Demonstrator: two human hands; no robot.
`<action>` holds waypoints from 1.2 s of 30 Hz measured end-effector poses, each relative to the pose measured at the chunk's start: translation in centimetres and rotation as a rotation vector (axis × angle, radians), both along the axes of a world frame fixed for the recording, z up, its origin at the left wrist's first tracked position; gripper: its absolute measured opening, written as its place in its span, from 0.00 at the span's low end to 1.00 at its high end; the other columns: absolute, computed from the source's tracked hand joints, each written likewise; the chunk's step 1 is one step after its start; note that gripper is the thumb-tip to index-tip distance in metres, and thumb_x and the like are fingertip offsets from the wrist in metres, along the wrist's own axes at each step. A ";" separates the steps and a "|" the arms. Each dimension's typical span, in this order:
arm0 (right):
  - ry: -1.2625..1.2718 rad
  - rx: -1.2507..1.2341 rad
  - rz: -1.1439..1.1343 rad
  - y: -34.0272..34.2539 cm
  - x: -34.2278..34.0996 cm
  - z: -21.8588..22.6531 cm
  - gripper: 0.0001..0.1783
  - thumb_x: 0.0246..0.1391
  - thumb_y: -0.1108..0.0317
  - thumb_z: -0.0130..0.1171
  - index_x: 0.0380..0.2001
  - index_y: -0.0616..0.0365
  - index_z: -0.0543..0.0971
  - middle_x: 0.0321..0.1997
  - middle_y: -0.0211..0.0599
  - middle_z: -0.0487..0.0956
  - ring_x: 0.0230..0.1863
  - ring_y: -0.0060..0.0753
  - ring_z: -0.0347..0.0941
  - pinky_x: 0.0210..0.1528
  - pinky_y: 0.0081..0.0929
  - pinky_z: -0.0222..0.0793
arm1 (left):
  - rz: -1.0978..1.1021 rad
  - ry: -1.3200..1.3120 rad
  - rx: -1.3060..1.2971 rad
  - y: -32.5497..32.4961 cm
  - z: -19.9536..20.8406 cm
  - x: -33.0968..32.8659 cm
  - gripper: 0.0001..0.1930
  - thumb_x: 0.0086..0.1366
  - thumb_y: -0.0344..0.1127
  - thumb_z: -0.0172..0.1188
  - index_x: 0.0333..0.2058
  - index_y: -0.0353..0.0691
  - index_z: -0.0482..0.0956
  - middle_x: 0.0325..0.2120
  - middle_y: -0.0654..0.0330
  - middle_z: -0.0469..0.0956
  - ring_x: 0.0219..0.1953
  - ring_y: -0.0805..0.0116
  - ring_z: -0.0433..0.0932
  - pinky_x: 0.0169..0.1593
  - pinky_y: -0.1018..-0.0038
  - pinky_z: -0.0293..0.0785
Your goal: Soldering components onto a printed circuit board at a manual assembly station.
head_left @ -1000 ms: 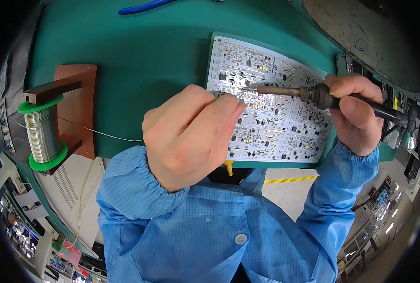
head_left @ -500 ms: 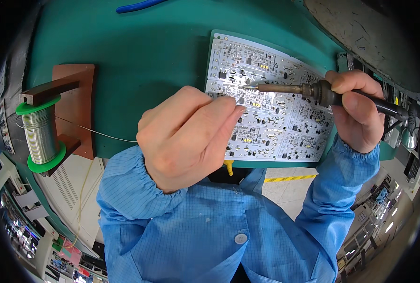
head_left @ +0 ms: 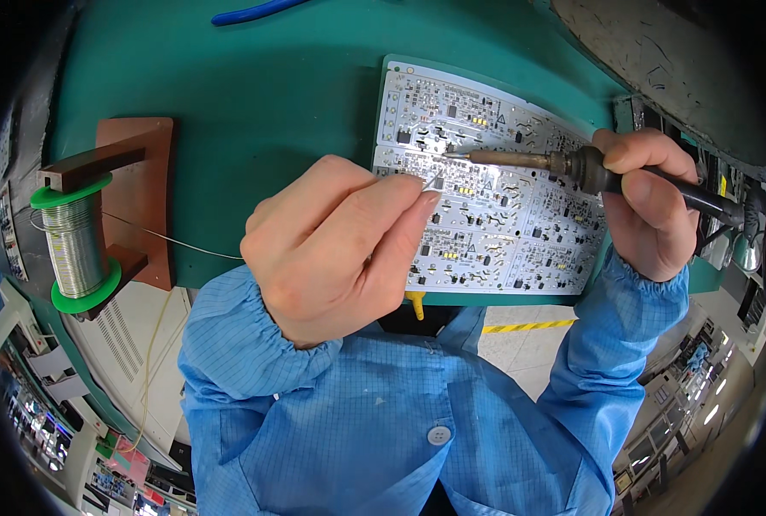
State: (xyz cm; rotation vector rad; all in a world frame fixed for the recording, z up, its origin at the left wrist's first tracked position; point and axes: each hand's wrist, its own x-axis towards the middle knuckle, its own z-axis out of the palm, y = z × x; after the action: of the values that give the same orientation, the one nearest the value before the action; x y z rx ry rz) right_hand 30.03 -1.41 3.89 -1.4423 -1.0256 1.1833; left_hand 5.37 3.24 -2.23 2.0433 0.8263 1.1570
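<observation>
A white circuit board panel [head_left: 508, 273] with many small components lies on the green mat. My right hand [head_left: 654, 202] is closed around the black handle of a soldering iron [head_left: 520, 160], whose tip points left and meets the board's upper-left part, or hovers just over it. My left hand [head_left: 340, 245] pinches thin solder wire [head_left: 172, 237] between thumb and forefinger, over the board's left edge. The wire's end shows faintly beyond the fingertips, a little below the iron's tip. From the hand, the wire runs back left to a spool of solder [head_left: 72, 245] with green flanges.
The spool sits on a brown stand [head_left: 134, 206] at the mat's left side. A blue tool handle [head_left: 254, 11] lies at the far edge of the green mat [head_left: 228, 77]. Grey equipment [head_left: 658, 60] borders the far right. A yellow plug-like piece [head_left: 416, 306] hangs at the near edge.
My left hand has drawn back slightly to the left with the solder wire, away from the iron's tip. The soldering iron and right hand have barely shifted.
</observation>
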 end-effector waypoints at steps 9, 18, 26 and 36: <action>0.029 0.242 -0.341 -5.6 0.3 -0.4 0.15 0.47 0.67 0.51 0.33 0.68 0.76 0.37 0.46 0.74 0.37 0.35 0.72 0.40 0.24 0.68 | 0.057 -0.058 -0.030 0.2 0.2 0.2 0.11 0.38 0.17 0.63 0.24 0.34 0.78 0.18 0.58 0.73 0.16 0.70 0.72 0.18 0.79 0.64; -1.041 0.241 -0.723 -11.3 2.4 -5.0 0.23 0.61 0.62 0.41 0.52 0.69 0.68 0.42 0.56 0.76 0.44 0.44 0.73 0.52 0.38 0.65 | -0.017 -0.003 -0.016 0.1 0.2 0.4 0.09 0.45 0.16 0.62 0.28 0.30 0.78 0.21 0.55 0.75 0.20 0.70 0.73 0.23 0.80 0.67; -0.264 0.454 -0.390 -11.6 1.5 -1.8 0.18 0.55 0.69 0.48 0.46 0.69 0.72 0.40 0.54 0.76 0.50 0.49 0.70 0.59 0.43 0.57 | -0.026 -0.051 0.070 0.3 -0.5 0.6 0.14 0.38 0.16 0.64 0.28 0.32 0.78 0.19 0.56 0.72 0.16 0.67 0.71 0.17 0.77 0.65; -0.044 0.240 0.023 -1.6 -1.8 0.3 0.14 0.38 0.66 0.56 0.27 0.67 0.78 0.15 0.36 0.70 0.17 0.24 0.60 0.32 0.28 0.60 | -0.040 0.005 0.033 0.2 -0.3 0.3 0.11 0.43 0.14 0.63 0.29 0.30 0.79 0.19 0.56 0.74 0.17 0.71 0.72 0.20 0.80 0.65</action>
State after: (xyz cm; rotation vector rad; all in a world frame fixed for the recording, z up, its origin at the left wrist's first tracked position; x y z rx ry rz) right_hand 28.27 -3.04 4.19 -1.2751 -1.1748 1.0109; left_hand 5.68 3.46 -2.54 2.0814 0.7703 1.1515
